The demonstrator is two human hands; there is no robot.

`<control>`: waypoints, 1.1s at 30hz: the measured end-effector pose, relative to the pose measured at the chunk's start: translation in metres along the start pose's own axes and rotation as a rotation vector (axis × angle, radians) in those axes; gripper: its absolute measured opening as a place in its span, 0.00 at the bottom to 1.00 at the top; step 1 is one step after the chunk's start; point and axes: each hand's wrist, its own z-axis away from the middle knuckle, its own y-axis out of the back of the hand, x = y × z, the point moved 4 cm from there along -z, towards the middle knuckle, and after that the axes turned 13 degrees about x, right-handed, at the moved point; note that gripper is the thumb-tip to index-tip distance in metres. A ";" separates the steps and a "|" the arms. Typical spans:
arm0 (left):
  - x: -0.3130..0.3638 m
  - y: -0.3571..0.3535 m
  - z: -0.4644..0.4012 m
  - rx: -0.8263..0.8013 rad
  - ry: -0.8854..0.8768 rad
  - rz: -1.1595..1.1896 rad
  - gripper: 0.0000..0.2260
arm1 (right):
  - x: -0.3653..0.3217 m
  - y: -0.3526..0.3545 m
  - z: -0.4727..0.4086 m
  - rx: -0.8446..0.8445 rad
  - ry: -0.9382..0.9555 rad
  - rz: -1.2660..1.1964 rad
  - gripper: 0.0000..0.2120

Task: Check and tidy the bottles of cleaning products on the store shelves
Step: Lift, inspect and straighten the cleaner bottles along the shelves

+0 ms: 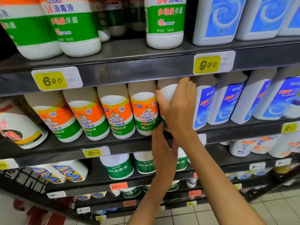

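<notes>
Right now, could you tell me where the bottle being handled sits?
In the head view, the bottle stands on the middle shelf, rightmost of the orange-and-green row, beside the blue-labelled bottles, held by both hands.

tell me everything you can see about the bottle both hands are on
The white plastic bottle stands upright on the middle shelf, last in the Mr Muscle row, beside the blue-labelled bottles. Orange and green label edges show; its front is hidden. The right hand wraps its body and the left hand touches its base.
</notes>
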 end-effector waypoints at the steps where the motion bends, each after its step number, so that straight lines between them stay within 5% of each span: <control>1: 0.000 0.001 0.000 -0.010 0.003 0.013 0.27 | 0.000 0.001 0.000 -0.005 0.001 -0.007 0.21; 8: 0.004 0.011 0.001 -0.058 -0.034 0.097 0.29 | 0.013 0.005 -0.005 -0.056 -0.204 -0.178 0.20; 15: 0.012 0.027 0.004 0.084 -0.152 0.085 0.33 | 0.020 0.017 -0.009 -0.146 -0.339 -0.308 0.20; 26: 0.024 0.068 0.031 -0.216 0.098 0.402 0.30 | 0.033 0.042 0.009 -0.407 -0.561 -0.527 0.26; 30: 0.021 0.083 0.046 -0.455 0.292 0.566 0.29 | 0.040 0.042 0.014 -0.718 -1.028 -1.007 0.21; 33: 0.015 0.088 0.059 -0.628 0.508 0.679 0.36 | 0.035 0.042 0.029 -0.857 -1.302 -1.151 0.33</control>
